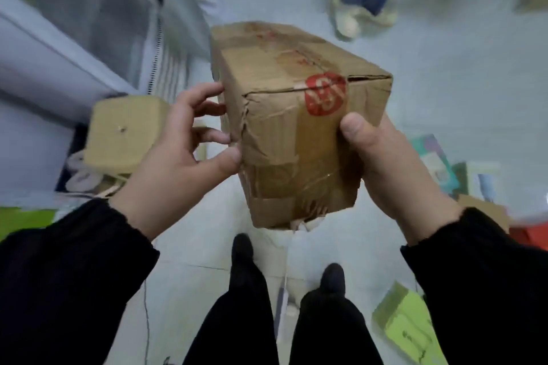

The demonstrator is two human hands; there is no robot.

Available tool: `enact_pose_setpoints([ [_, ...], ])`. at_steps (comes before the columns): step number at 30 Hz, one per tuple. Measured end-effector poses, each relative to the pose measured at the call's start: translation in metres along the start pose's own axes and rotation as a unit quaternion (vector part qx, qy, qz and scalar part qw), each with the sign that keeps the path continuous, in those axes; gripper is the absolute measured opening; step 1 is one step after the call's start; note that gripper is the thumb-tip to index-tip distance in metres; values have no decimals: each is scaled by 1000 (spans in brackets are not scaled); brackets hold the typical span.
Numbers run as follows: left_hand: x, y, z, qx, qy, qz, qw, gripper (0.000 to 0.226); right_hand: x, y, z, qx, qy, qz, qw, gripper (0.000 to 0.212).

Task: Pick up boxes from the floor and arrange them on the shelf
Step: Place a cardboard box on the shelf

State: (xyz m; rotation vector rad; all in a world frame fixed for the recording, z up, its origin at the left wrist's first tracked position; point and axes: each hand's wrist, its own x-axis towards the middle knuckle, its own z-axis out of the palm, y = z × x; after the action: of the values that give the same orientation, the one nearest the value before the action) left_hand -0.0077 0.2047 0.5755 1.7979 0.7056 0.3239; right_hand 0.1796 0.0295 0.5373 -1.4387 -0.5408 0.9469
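Left grip point(178, 157), right grip point(391, 168): both raised, curled.

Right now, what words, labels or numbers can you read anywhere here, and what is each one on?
Nothing reads clearly.
Red sticker on the cardboard box: white marks, too blurred to read.
Red print on the box's top: blurred, unreadable.
Green packet on the floor: dark print, too small to read.

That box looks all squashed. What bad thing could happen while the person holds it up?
The cardboard box is crumpled and torn at its bottom corner, so something inside might slip out.
The left hand only touches it with fingertips and thumb; the right hand has the main grip, so it could tip and drop.
A green box lies on the floor by the person's feet, a possible trip.
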Motion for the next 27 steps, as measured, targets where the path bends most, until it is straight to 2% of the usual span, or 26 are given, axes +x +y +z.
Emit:
enact_pose_setpoints([
  [3,-64,32,-65,3,159,15,987,89,14,-69,76,4,-141,-40,989,87],
  [8,-214,71,-158,-1,373,10,928,107,-15,-149,228,-19,-346,-95,933,66],
  [11,-309,93,-197,9,462,12,887,109,-60,-178,315,-28,-444,-122,887,52],
  [12,-338,99,-208,8,488,17,873,108,-77,-186,344,-31,-476,-129,869,55],
  [15,-424,110,-241,30,558,29,829,93,-126,-199,422,-29,-544,-145,826,87],
  [17,-477,112,-262,55,596,30,800,83,-158,-204,474,-15,-588,-142,796,100],
  [22,-586,110,-306,74,673,36,735,65,-227,-205,587,1,-653,-154,741,102],
  [24,-625,106,-329,91,702,20,706,88,-251,-201,625,-2,-660,-157,735,96],
  [26,-656,101,-350,71,713,24,697,124,-273,-199,660,-3,-666,-154,730,88],
  [27,-670,96,-359,53,717,27,694,134,-281,-199,676,-8,-670,-150,727,84],
])
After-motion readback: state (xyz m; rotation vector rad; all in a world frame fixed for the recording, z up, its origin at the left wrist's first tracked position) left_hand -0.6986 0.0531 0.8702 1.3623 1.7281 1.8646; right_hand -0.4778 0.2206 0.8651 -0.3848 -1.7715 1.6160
